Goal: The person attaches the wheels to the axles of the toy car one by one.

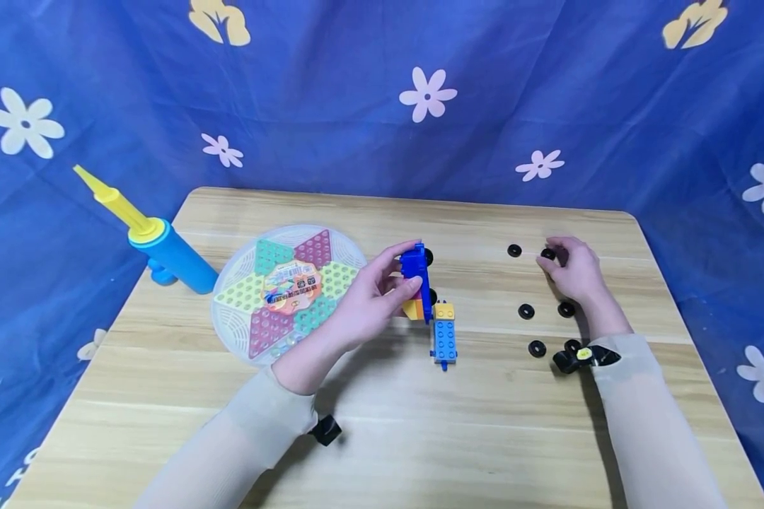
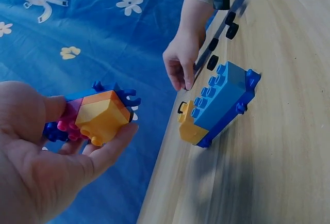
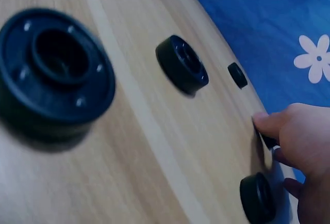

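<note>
The left hand [image 1: 366, 307] grips a block car [image 1: 414, 265]; the right hand [image 1: 576, 272] pinches a black wheel [image 1: 548, 254].
The car is up above the wooden table [image 1: 382, 452], with two black wheels on it. Five loose wheels [image 1: 526, 311] lie near the right hand. A blue and yellow block piece [image 1: 444, 341] sits near the car. Farther left are a round star board [image 1: 229, 332] and a pump [image 1: 181, 258].

Bright head view, dimmer wrist views; tabletop [image 1: 484, 431] softly shadowed.
</note>
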Tool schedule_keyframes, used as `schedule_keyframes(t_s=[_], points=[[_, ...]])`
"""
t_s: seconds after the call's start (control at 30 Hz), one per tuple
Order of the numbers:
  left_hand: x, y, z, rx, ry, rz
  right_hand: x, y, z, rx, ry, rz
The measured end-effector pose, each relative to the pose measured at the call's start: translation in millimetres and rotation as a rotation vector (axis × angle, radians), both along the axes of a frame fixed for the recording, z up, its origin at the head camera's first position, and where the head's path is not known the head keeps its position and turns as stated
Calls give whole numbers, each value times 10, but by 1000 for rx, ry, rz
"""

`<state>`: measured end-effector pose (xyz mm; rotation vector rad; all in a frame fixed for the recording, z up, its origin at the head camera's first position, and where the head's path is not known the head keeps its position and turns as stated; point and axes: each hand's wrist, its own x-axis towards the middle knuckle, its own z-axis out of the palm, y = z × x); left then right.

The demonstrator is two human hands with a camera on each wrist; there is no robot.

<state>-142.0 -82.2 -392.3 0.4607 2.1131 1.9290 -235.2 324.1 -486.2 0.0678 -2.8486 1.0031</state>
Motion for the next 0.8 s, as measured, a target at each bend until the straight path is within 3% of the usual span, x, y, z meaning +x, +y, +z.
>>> schedule_keyframes(t_s=[0.3, 0.6, 0.8], points=[[22, 6, 6, 12, -1, -1, 78, 7, -30, -62, 136, -16], [126, 6, 85, 49, 2, -10, 338, -201, 322, -145, 325, 123], [215, -12, 118, 111, 1, -30, 585, -441, 580, -198, 409, 231]])
